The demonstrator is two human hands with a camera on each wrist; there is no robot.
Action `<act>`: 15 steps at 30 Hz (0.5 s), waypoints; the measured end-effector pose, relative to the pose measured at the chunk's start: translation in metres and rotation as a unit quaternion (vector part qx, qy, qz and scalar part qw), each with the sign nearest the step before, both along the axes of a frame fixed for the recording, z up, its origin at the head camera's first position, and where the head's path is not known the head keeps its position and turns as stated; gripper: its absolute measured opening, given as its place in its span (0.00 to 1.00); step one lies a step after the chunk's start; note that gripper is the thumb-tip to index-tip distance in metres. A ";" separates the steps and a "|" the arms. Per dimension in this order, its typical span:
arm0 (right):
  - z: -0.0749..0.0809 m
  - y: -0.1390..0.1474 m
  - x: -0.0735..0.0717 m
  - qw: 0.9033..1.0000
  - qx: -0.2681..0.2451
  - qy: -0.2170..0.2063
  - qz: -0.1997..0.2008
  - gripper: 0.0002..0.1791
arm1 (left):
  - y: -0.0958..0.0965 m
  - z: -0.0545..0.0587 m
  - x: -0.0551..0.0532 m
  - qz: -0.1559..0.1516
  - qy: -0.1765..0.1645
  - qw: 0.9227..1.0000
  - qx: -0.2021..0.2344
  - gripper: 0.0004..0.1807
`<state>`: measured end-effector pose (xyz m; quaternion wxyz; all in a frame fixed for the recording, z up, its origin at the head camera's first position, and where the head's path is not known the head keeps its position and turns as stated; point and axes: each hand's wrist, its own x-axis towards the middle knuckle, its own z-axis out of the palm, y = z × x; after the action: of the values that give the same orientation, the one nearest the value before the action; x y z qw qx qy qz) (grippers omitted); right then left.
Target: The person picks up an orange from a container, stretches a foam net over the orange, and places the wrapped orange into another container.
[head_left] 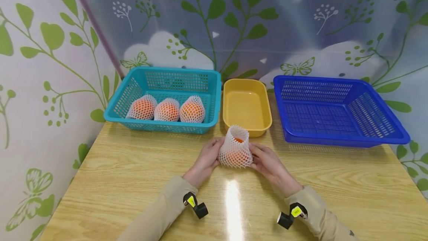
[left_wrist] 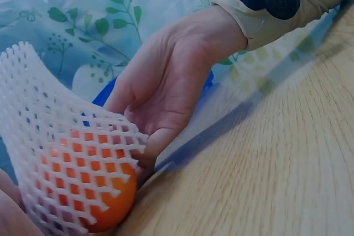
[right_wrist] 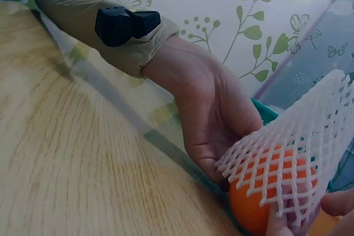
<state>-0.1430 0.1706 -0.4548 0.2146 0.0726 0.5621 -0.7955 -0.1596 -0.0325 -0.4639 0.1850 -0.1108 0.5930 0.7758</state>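
Observation:
Between both hands is an orange [left_wrist: 119, 208] partly inside a white foam net sleeve [head_left: 230, 148], just in front of the yellow tray [head_left: 246, 131]. My left hand [head_left: 208, 158] grips the netted fruit from the left, and my right hand [head_left: 270, 164] grips it from the right. In the head view the sleeve's narrower end stands up open, orange peel showing inside. Both wrist views show the fruit's underside bare below the sleeve's jagged edge, close over the wooden table [right_wrist: 110, 175]. Some fingers are hidden behind the fruit.
A teal basket [head_left: 160, 125] at the back left holds three netted oranges [head_left: 167, 110] in a row. At the back right stands a blue basket [head_left: 334, 140], with the yellow tray between the two baskets. A patterned curtain [head_left: 234, 40] hangs behind the table.

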 end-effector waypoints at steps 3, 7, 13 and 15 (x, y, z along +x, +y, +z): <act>0.002 0.001 -0.001 1.000 -0.019 -0.008 0.012 0.17 | 0.003 0.003 -0.001 0.024 0.022 0.999 0.007 0.22; 0.006 0.002 -0.002 0.998 -0.037 -0.008 0.039 0.28 | 0.007 0.009 -0.002 0.056 0.059 0.997 0.005 0.21; 0.011 0.001 -0.003 0.997 -0.045 0.007 0.066 0.30 | 0.012 0.016 0.000 0.076 0.117 0.990 -0.019 0.20; 0.012 0.002 -0.002 0.996 -0.050 0.014 0.068 0.23 | 0.014 0.018 0.000 0.077 0.134 0.987 -0.036 0.19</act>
<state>-0.1449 0.1721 -0.4431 0.2636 0.0117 0.5285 -0.8069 -0.1595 -0.0187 -0.4462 0.0391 -0.0575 0.6298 0.7736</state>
